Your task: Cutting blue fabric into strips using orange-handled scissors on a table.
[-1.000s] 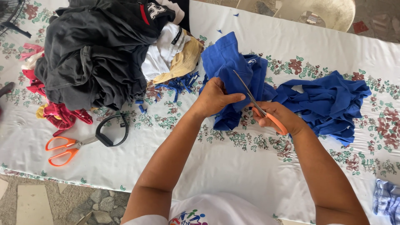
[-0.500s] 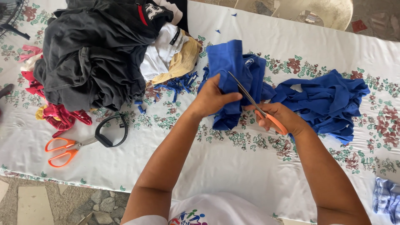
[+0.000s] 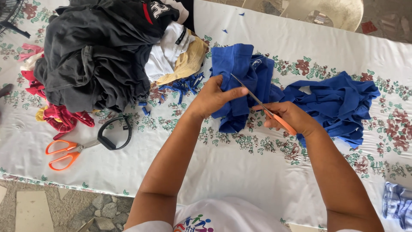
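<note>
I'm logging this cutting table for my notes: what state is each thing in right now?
Left hand: grip shut on folded blue cloth.
Right hand: grip shut on scissors in hand.
Folded blue cloth: folded, held, partly on the table.
Scissors in hand: blades at the cloth; open or closed unclear.
Spare orange scissors: lying flat, untouched.
Second blue cloth: crumpled, loose.
Dark clothes pile: heaped.

Not much moved in the last second — the scissors (image 3: 261, 104) in the right hand (image 3: 292, 118) have pushed further up into the folded blue cloth (image 3: 240, 81), tip now closer to its middle. The left hand (image 3: 214, 96) slid slightly up the fold with its grip — and the whole view drifted down a touch.
</note>
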